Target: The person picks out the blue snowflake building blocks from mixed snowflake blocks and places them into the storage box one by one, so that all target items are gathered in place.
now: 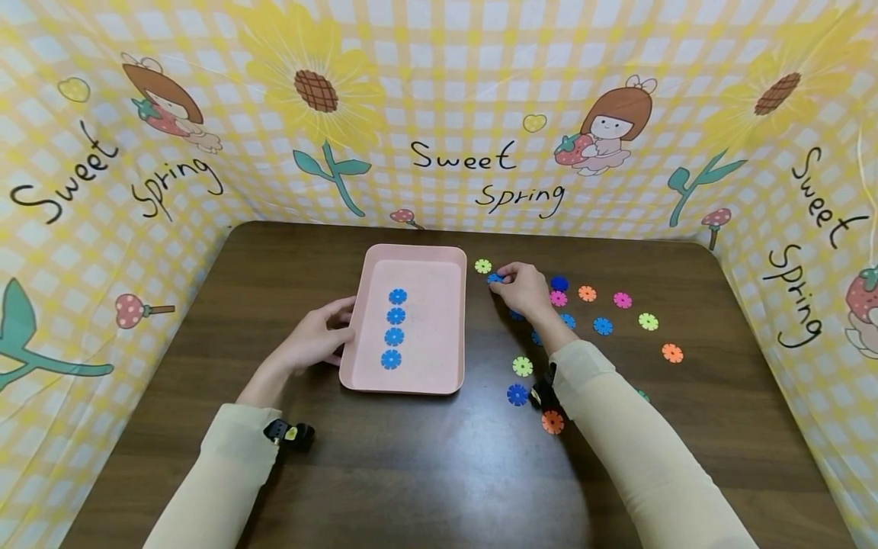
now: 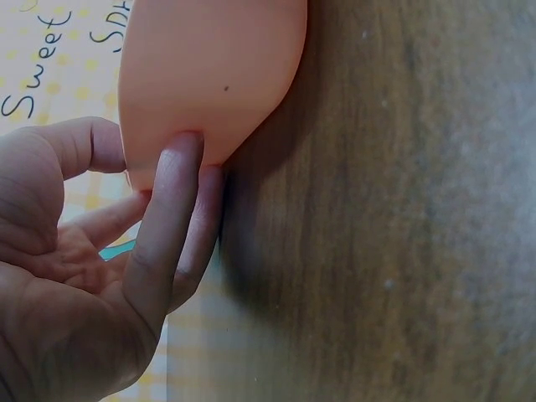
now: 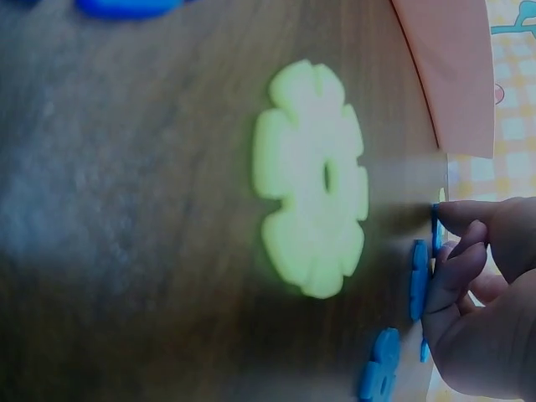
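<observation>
A pink tray (image 1: 425, 381) lies on the table, holding a column of several blue flower-shaped discs (image 1: 394, 336) with notched edges. My left hand (image 1: 318, 333) holds the tray's left side. In the left wrist view, fingers (image 2: 172, 193) of that hand lie against the outer wall, with another finger at the rim. To the right of the tray, my right hand (image 1: 524, 288) pinches a blue flower-shaped disc (image 1: 495, 279) between thumb and fingertips, low over the table. A yellow-green disc (image 1: 483, 266) lies just beyond it. Other blue discs (image 3: 419, 280) sit close below this hand, partly hidden.
Loose discs are scattered right of the tray, among them orange (image 1: 587, 293), pink (image 1: 623, 300), dark blue (image 1: 517, 394) and yellow-green (image 1: 523, 367). The right forearm partly covers a green one (image 1: 642, 396). A patterned cloth (image 1: 453, 114) stands behind the table and at both sides.
</observation>
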Available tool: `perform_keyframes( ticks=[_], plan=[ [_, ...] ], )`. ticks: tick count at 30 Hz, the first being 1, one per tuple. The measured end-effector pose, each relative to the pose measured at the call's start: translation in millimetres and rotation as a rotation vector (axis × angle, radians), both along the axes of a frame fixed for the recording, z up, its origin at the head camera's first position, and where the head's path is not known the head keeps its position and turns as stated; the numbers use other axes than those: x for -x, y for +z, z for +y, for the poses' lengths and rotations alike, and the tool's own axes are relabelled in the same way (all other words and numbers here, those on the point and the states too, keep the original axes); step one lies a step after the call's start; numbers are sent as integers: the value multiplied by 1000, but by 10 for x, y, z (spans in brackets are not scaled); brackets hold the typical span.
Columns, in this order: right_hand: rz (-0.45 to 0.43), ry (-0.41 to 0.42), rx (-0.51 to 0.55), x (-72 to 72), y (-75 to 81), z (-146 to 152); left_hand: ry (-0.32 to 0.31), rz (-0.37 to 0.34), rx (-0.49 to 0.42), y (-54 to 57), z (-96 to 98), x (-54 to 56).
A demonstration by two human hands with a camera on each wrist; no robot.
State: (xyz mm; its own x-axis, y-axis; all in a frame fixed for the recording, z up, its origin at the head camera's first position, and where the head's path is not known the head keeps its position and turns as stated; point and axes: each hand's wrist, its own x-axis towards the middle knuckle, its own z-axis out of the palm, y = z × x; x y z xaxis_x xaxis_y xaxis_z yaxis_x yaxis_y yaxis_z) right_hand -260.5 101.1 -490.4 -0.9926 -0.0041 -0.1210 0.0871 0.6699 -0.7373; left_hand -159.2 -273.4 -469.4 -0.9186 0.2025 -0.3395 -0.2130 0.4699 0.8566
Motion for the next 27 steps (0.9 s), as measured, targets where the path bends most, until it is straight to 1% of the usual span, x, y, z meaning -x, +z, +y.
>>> perform_keyframes(
  ticks=[7, 15, 23, 27],
  plan=[
    [-5, -2, -4, 1, 11, 7, 9, -14, -22, 10, -5, -10],
    [-35, 28, -73, -1, 44, 23, 5, -6, -31, 3, -6, -14],
    [1, 45, -85, -11, 84, 58, 10, -9, -44, -2, 13, -24],
    [-5, 64, -85, -16, 102, 96, 9, -9, -43, 1, 9, -23]
  ],
)
